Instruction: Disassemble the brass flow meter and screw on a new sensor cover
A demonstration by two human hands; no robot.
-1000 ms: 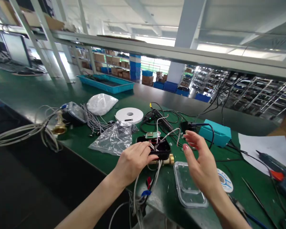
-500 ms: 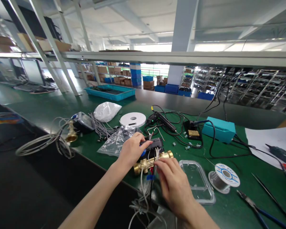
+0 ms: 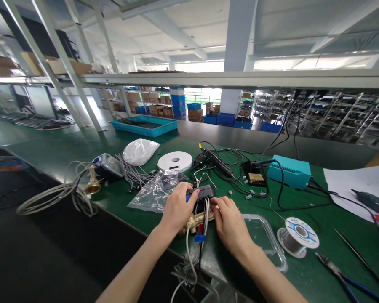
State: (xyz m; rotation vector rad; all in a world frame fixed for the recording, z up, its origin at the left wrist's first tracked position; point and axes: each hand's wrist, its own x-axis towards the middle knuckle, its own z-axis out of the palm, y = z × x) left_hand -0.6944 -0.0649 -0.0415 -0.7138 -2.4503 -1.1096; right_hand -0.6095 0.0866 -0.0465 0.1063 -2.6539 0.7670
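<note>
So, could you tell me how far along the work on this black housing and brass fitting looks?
The black housing already sits on the brass fitting. The left hand holds the housing and the right hand is at the fitting. Still apart: the clear plastic cover and the loose wires.

**A long workshop hall under a pale ribbed ceiling (image 3: 177, 25)**

A green-topped table (image 3: 50, 145) runs away toward the back, with a white steel frame rail (image 3: 240, 79) spanning above it on slanted white uprights (image 3: 65, 67). A square white pillar (image 3: 236, 54) rises beyond the rail. To the right stand rows of grey metal racks (image 3: 334, 115); farther back, shelves of cardboard boxes (image 3: 134, 97) sit beside stacked blue crates (image 3: 177, 102), with more blue crates (image 3: 225, 119) along the floor near the pillar. Daylight pours through bright windows (image 3: 202, 94) at the far end, and long ceiling lights (image 3: 281, 64) add an even glow. A monitor (image 3: 41, 101) stands on a table at far left.
</note>
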